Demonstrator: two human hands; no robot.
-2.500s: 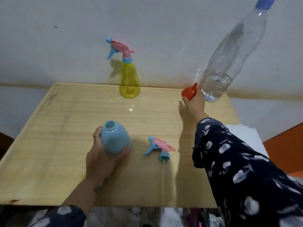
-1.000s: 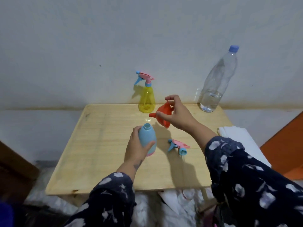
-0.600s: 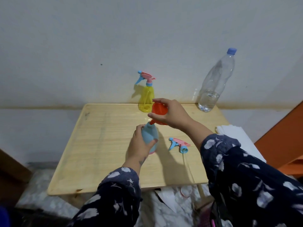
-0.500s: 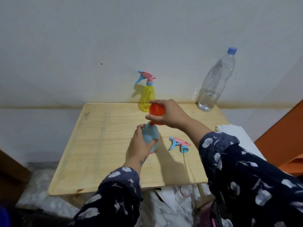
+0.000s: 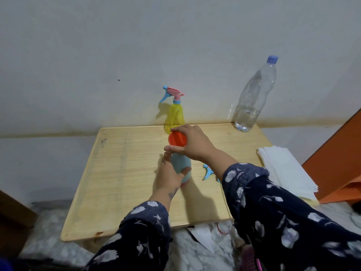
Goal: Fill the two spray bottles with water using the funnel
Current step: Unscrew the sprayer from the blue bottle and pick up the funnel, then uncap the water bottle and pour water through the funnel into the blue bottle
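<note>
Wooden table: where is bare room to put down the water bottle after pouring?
The wooden table's left half is bare, left of the blue spray bottle. Crowded: the right side, with the spray head and water bottle.

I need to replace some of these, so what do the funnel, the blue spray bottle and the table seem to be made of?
Funnel: likely plastic, uniform opaque orange with a smooth, slightly glossy look.
Blue spray bottle: probably opaque matte plastic, evenly pale blue.
Table: looks like light wood or wood veneer, with visible grain lines and a dull finish.
</note>
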